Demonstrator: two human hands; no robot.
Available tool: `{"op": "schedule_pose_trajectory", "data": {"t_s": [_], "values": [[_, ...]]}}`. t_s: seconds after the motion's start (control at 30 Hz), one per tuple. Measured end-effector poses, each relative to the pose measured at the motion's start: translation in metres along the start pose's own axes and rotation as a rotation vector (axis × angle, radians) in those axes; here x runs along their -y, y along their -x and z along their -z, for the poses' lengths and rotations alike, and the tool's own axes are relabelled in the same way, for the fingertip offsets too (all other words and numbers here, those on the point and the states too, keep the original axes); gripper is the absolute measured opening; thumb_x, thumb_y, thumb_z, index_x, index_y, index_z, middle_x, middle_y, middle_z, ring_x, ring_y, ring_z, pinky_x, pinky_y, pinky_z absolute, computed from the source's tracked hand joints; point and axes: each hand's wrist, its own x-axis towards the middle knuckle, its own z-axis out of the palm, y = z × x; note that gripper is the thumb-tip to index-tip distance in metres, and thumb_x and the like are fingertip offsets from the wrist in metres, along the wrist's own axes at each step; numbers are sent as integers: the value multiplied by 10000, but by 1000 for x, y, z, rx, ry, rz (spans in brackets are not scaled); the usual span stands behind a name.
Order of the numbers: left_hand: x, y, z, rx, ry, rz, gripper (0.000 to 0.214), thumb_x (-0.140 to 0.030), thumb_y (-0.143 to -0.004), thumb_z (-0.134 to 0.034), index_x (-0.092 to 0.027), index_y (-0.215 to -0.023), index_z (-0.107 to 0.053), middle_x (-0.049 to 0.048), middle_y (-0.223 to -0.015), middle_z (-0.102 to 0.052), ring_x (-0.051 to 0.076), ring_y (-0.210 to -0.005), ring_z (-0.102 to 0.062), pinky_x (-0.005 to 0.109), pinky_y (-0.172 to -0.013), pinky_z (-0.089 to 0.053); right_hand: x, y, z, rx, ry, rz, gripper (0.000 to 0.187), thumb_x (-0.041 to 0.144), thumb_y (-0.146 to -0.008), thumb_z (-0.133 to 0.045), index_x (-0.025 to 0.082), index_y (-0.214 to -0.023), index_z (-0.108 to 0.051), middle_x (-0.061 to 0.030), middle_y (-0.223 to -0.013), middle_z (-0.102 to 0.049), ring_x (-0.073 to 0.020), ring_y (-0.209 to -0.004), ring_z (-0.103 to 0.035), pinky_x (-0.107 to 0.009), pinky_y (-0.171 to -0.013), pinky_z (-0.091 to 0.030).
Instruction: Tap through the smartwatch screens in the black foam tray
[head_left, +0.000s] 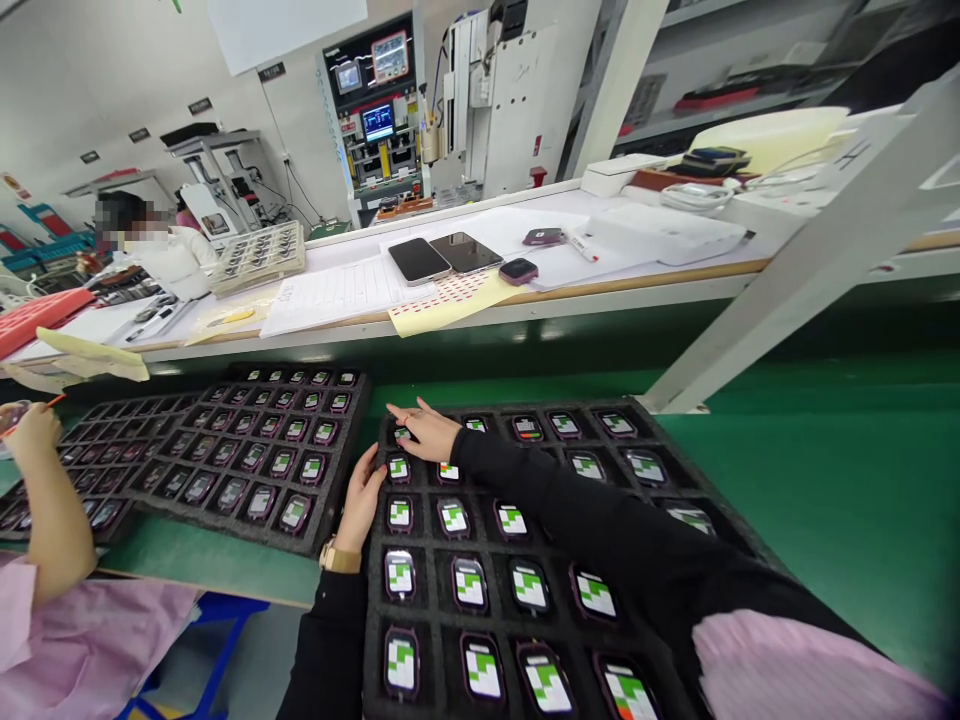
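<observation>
A black foam tray lies on the green bench in front of me, with smartwatches in its square slots. Most of their screens are lit in green and white, like the smartwatch in the left column. My left hand holds the tray's left edge, thumb near the rim, with a gold watch band at the wrist. Reaching across the far left corner, my right hand has its fingers spread over a smartwatch, which it partly covers. My right sleeve hides several slots.
Left of my tray are another foam tray of watches and a co-worker's arm. A raised shelf behind bears two phones, papers and two loose watches. A slanted white post stands at right.
</observation>
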Motion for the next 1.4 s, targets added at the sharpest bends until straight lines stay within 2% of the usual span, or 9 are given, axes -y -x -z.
{"op": "schedule_pose_trajectory", "data": {"t_s": [0.17, 0.27, 0.4, 0.57, 0.8, 0.97, 1.13, 1.27, 1.4], "values": [[-2, 1, 1, 4, -9, 1, 578, -382, -794, -634, -155, -1319, -555, 136, -1420, -560, 277, -1321, -517, 418, -1152, -374, -3, -9, -3, 2, 60, 3, 568, 304, -935, -690, 28, -1393, -498, -241, -1179, -633, -366, -1214, -532, -593, -1150, -229], [-2, 1, 1, 0, -18, -6, 580, -383, -798, -630, -158, -1326, -548, 136, -1442, -537, 275, -1330, -507, 415, -1156, -369, -1, -4, -2, -25, 74, -12, 617, 283, -944, -684, 52, -1454, -425, -229, -1198, -628, -369, -1256, -494, -614, -1163, -163], [-1, 2, 2, 9, -39, -20, 567, -375, -818, -621, -166, -1337, -534, 126, -1452, -527, 266, -1350, -483, 413, -1167, -353, 2, 18, 3, -42, 30, -16, 692, 280, -983, -597, 91, -1548, -244, -214, -1420, -483, -325, -1388, -348, -611, -1171, -154], [1, 9, 2, 9, -67, -23, 543, -378, -850, -604, -183, -1350, -519, 116, -1468, -509, 254, -1363, -467, 416, -1172, -348, -20, 87, 23, -67, -35, -69, 761, 183, -970, -453, 160, -1590, -11, -146, -1444, -483, -248, -1412, -326, -603, -1168, -188], [3, 13, 3, -22, -104, -10, 512, -416, -867, -591, -195, -1326, -539, 119, -1443, -527, 278, -1348, -478, 463, -1177, -331, -62, 190, 41, -135, 7, -271, 767, 214, -964, -350, 144, -1572, 113, -181, -1403, -515, -334, -1350, -417, -699, -1122, -208], [4, 11, 2, -28, -118, -17, 528, -434, -859, -592, -195, -1327, -537, 118, -1435, -535, 274, -1339, -487, 453, -1165, -350, -60, 199, 31, -168, 47, -327, 728, 330, -1000, -330, 113, -1575, 61, -175, -1459, -453, -303, -1391, -355, -597, -1178, -204], [1, 18, 3, -59, -152, -16, 501, -455, -863, -581, -184, -1285, -577, 125, -1383, -583, 278, -1294, -530, 461, -1151, -367, -56, 192, 27, -148, 100, -345, 727, 485, -968, -382, 24, -1517, -265, -255, -1489, -366, -370, -1414, -279, -628, -1163, -198], [-3, 31, 5, -93, -191, -9, 479, -483, -879, -566, -193, -1259, -607, 116, -1371, -593, 281, -1304, -519, 462, -1160, -351, -56, 204, 35, -155, 112, -383, 735, 497, -986, -310, 9, -1529, -231, -227, -1506, -351, -342, -1432, -244, -609, -1171, -202], [-6, 51, 9, -92, -220, 31, 457, -490, -897, -560, -227, -1267, -611, 93, -1392, -581, 282, -1326, -499, 463, -1164, -350, -58, 243, 46, -150, 54, -524, 724, 513, -967, -292, 73, -1540, -259, -166, -1512, -368, -343, -1431, -241, -630, -1159, -229]]}}
